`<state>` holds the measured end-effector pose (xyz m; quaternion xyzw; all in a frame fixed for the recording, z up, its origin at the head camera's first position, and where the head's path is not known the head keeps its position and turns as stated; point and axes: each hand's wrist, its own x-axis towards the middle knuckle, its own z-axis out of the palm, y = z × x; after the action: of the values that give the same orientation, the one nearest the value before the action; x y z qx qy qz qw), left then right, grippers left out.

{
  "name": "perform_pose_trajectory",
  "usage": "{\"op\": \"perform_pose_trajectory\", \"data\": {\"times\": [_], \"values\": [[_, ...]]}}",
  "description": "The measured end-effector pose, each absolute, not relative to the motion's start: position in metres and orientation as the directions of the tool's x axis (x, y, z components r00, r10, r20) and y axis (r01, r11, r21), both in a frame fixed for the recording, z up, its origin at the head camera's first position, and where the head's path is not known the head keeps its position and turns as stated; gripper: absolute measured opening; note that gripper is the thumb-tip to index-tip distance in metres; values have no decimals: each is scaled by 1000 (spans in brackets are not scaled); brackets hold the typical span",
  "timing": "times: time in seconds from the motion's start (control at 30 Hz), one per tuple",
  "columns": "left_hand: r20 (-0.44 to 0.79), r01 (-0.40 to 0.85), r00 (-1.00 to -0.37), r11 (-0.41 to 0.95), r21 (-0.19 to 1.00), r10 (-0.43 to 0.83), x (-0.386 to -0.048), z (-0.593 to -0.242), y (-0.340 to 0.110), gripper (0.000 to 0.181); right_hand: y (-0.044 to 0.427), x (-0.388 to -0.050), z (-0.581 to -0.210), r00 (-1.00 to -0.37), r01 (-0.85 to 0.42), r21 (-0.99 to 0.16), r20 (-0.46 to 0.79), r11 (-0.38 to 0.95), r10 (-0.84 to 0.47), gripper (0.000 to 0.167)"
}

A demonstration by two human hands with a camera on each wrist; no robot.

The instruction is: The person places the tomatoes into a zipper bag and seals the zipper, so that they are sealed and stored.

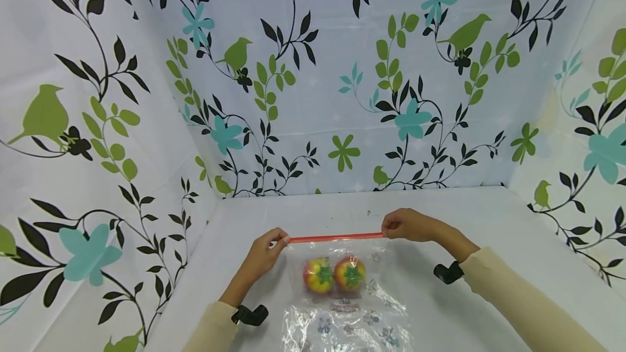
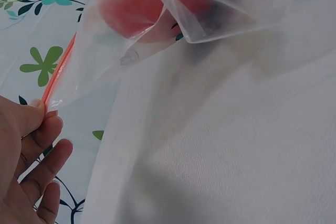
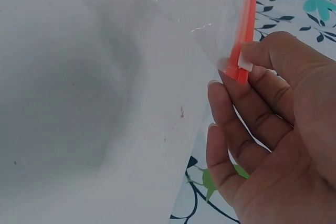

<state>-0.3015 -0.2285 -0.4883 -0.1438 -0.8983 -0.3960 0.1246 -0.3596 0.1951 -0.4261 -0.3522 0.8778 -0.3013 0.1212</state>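
Observation:
A clear plastic zip bag (image 1: 342, 308) with a red zip strip (image 1: 337, 237) along its top edge hangs between both hands. Two red-and-yellow fruits with green leafy tops, like tomatoes (image 1: 349, 274), are inside it, side by side. My left hand (image 1: 266, 251) pinches the strip's left end between thumb and forefinger, the other fingers loosely bent. At the strip's right end, my right hand (image 1: 411, 225) pinches the corner; in the right wrist view a small white slider (image 3: 244, 62) shows under its thumb. Flower prints mark the bag's lower part.
A white table (image 1: 455, 205) lies under the bag. Curtains (image 1: 313, 80) printed with birds, leaves and flowers surround it at the back and both sides. Black wrist cameras (image 1: 250, 315) are strapped on both wrists.

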Motion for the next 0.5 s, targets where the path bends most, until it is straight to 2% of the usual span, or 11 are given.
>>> {"op": "perform_pose_trajectory", "data": {"times": [0.23,0.5], "values": [[274,304,-951,596,743,143,-305,-494,-226,12,195,-359,-430,-765,-501,-633,4,590,-645,8],[256,286,-957,589,756,136,-305,-494,-227,14,197,-357,-436,-785,-497,-630,34,597,-618,9]]}}
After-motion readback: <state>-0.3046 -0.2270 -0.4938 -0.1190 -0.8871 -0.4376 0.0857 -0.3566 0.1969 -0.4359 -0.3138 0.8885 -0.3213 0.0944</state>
